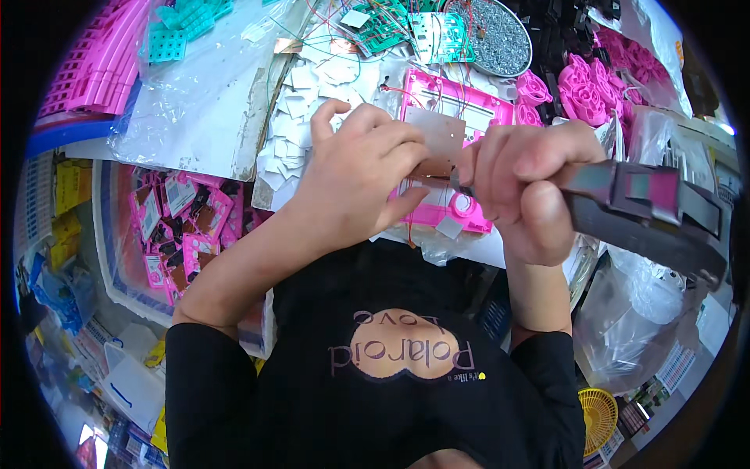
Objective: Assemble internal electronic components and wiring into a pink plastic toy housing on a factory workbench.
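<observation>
Above a pink plastic casing [430, 216] on the cluttered worktop [244, 152], held a dark handheld tool [648, 223], probably a powered driver, in the right hand [531, 176], clenched fully around its handle and aimed left toward a flat brown board [441, 134]. Curled the left hand [355, 168] loosely at the board's left side, with thumb and fingers parted; could not tell whether pinching, pressing or merely hovering. Found the board between both hands, overlapping the middle of the casing, with red wire [406, 93] close by. Judged the step in hand to be fastening, likely fixing board to casing, going by the tool's aim and the round dish [530, 51] of small metal parts beyond; could not make out any contact at the tip. Seemed partway through this unit, compared with the pink assemblies [199, 211] heaped in the tub [101, 234] at left. Would next call for steadying the board, seating the tip squarely and pressing evenly, without skidding or snagging the wire.
</observation>
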{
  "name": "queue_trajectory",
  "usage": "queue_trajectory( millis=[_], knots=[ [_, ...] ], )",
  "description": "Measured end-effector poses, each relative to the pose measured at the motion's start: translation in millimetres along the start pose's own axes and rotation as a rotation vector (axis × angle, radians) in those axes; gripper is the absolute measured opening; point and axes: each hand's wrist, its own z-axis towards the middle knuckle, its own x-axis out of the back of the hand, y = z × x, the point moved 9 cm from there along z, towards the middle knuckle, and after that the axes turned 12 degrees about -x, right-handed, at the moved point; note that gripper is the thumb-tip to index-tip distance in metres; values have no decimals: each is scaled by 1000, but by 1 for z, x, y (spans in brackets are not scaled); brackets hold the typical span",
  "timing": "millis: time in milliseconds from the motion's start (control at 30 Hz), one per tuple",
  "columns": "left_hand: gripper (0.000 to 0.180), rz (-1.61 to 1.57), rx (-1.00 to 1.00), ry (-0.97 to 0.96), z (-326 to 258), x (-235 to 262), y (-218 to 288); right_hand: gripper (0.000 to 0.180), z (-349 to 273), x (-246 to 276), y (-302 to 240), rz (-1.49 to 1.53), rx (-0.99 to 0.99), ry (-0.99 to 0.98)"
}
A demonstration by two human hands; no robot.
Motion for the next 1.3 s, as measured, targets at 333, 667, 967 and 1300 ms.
queue_trajectory(
  millis=[333, 667, 967, 1300],
  knots=[
    [40, 30, 91, -70, -12, -5, -1, 24, -4, -11, 17, -361, 11, -90],
    [45, -122, 9, -204, -11, -25, 49, 29, 16, 41, -18, 30, 110, 29],
    [14, -210, 4, -204, 1, -33, 36, 23, -48, 82, -73, -423, 537, 818],
    [13, -461, 233, 4, 12, -8, -11, 31, -18, 42, 64, -452, -464, -64]
  ],
)
